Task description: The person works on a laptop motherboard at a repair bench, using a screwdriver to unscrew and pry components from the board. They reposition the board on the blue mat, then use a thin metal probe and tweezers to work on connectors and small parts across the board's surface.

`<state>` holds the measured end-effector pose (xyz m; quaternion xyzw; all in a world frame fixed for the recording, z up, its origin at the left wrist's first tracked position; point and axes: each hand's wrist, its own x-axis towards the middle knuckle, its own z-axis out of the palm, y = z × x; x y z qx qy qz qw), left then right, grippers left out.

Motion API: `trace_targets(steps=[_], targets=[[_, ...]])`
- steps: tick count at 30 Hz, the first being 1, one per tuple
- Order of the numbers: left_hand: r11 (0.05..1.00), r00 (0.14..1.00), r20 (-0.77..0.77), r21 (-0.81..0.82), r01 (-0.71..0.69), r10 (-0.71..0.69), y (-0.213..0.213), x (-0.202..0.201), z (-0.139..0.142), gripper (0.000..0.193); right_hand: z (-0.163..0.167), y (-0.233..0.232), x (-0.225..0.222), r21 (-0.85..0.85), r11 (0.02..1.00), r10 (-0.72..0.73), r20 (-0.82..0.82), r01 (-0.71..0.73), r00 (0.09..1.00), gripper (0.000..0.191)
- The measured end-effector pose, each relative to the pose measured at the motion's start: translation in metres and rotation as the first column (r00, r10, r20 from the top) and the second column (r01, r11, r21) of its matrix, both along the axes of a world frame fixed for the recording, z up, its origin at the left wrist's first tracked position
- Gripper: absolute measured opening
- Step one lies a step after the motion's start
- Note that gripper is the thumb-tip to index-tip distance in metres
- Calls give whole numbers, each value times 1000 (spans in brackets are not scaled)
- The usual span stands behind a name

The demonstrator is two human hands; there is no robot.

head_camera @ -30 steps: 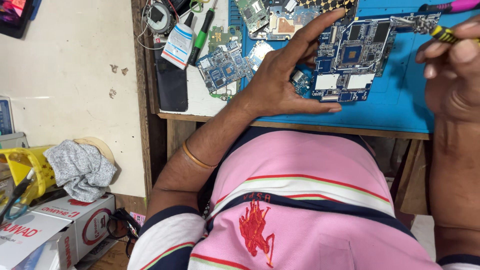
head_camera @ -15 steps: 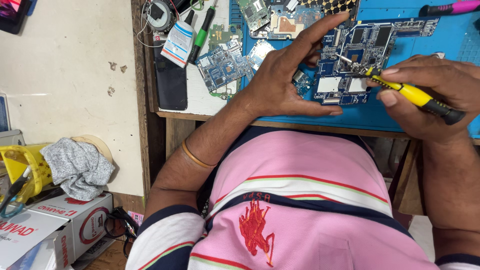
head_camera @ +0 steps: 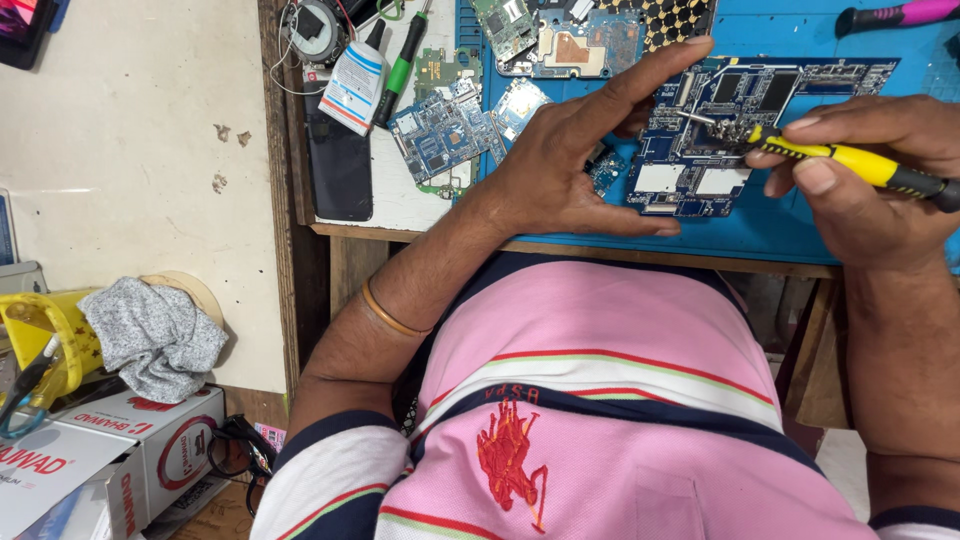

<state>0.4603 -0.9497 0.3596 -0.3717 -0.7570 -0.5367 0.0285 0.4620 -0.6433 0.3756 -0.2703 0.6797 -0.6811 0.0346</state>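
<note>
The left hand (head_camera: 560,175) lies flat on the blue work mat (head_camera: 860,225), fingers spread apart, the index finger stretched toward one o'clock along the upper left edge of a blue circuit board (head_camera: 700,165) and the thumb running along the board's lower edge toward three o'clock, so the board sits framed between them and pressed to the mat. The right hand (head_camera: 880,185) comes in from three o'clock with its fingers clamped around a yellow-and-black screwdriver (head_camera: 850,160), whose metal tip points toward nine o'clock and rests on the board near its upper middle. The board lies at the mat's centre, at about one o'clock from the person's pink striped shirt (head_camera: 610,400). At eleven o'clock from the left hand lie smaller circuit boards (head_camera: 445,130), a green-handled screwdriver (head_camera: 400,70), a white glue bottle (head_camera: 352,85) and a dark phone (head_camera: 340,165) on the wooden table (head_camera: 420,232). A pink-handled tool (head_camera: 900,14) lies at the mat's far edge, at twelve o'clock from the right hand. A thin bangle (head_camera: 392,312) circles the left forearm. On the floor at nine o'clock lie a grey cloth (head_camera: 150,335) and cardboard boxes (head_camera: 110,450).
</note>
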Motion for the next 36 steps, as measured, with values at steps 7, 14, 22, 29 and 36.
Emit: trace_targets(steps=[7, 14, 22, 29, 36], targets=[[1000, 1000, -2, 10, -1, 1, 1, 0, 0, 121, 4, -2, -4, -4, 1000, 28, 7, -28, 1000, 19], [999, 998, 52, 25, 24, -25, 0, 2, 5, 119, 2, -7, -7, -169, 985, 3, 283, 46, 959, 16], [998, 978, 206, 57, -31, 18, 6, 4, 10, 116, 3, -16, 2, -96, 993, -56, 121, 68, 991, 18], [997, 987, 157, 70, -33, 22, 8, 3, 7, 119, -1, -10, 0, -132, 990, -40, 127, 57, 991, 21], [997, 996, 92, 78, 1, -8, 6, 1, 0, 120, -2, -9, -1, -111, 992, -44, 122, 58, 992, 21]])
